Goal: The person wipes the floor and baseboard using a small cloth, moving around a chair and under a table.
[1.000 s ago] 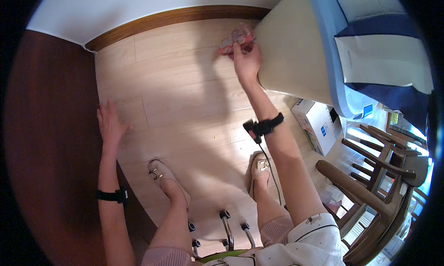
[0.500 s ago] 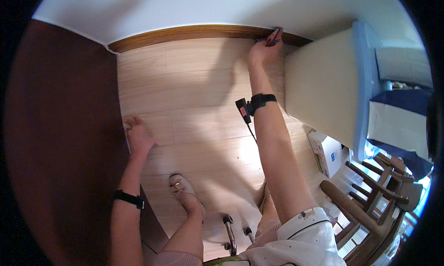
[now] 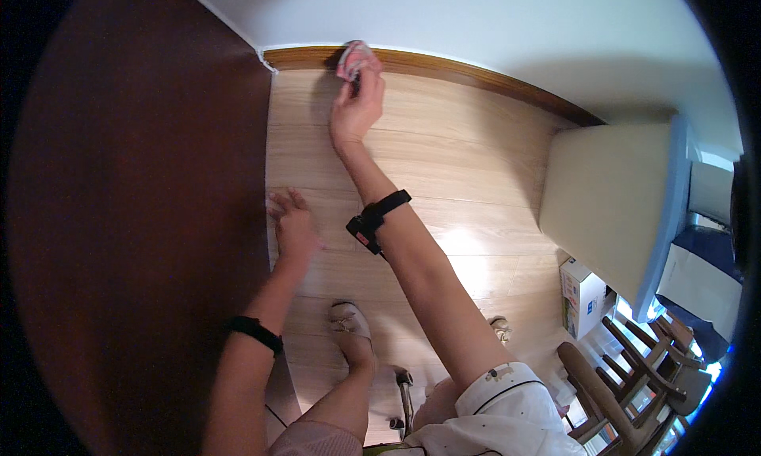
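In the head view, the right hand (image 3: 361, 111) reaches out to the far edge of the pale wood-plank floor (image 3: 460, 159), thumb and fingers pinching a crumpled pink, red and greyish soft cloth (image 3: 355, 60). The cloth lies against the glossy brown wooden skirting board (image 3: 444, 69) at the foot of the smooth white wall (image 3: 476, 20), near the corner by the large flat dark red-brown panel (image 3: 158, 218). The left hand (image 3: 295, 230) is held low beside the panel's edge, fingers loosely apart with nothing visible in them; whether its fingertips touch the panel or the floor, I cannot tell.

A loose-looking white strip (image 3: 268, 61) sits at the corner, just left of the cloth; were the bunched fabric to run into it, it could snag or pull the strip away. Because the grip takes only part of the cloth, a drag on the skirting could slide it out of the fingers, or leave knuckles rubbing bare wood. The boxy black wrist device (image 3: 365, 231) on the right arm juts toward the left hand and might knock it if the arms close up. Leaning this far forward could also upset balance, especially if weight rests on the chrome wheeled leg (image 3: 406, 396) between the feet.
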A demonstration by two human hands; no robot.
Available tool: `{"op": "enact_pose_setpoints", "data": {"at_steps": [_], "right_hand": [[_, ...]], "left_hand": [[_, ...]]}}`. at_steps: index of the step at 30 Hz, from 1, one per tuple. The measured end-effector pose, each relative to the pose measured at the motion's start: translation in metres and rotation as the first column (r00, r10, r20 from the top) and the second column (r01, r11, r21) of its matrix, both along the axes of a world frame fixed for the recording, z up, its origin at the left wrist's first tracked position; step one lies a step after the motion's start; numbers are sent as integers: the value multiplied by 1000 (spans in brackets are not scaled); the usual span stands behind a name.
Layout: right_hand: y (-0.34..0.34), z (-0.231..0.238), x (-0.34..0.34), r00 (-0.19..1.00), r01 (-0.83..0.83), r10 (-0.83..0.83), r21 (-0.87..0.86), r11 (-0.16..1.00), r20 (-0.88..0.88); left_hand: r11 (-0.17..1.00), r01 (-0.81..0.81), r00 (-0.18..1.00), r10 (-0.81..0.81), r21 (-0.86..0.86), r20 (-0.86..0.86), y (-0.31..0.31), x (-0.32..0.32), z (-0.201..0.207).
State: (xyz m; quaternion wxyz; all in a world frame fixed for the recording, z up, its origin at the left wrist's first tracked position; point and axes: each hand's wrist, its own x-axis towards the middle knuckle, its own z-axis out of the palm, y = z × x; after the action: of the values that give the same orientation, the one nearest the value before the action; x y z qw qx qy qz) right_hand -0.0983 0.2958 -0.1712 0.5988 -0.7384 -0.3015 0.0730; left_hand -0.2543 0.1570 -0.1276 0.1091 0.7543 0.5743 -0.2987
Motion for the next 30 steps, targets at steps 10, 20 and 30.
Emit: {"op": "enact_pose_setpoints", "data": {"at_steps": [10, 20, 30], "right_hand": [[31, 11, -78, 941, -331, 324, 75, 941, 92], [27, 13, -45, 814, -480, 515, 189, 857, -269], [-149, 53, 210, 954, 58, 70, -408, 911, 293]], "left_hand": [[992, -119, 979, 123, -34, 160, -7, 2, -2], [1000, 8, 993, -7, -8, 116, 0, 3, 6], [994, 95, 994, -98, -60, -53, 5, 11, 20]]}}
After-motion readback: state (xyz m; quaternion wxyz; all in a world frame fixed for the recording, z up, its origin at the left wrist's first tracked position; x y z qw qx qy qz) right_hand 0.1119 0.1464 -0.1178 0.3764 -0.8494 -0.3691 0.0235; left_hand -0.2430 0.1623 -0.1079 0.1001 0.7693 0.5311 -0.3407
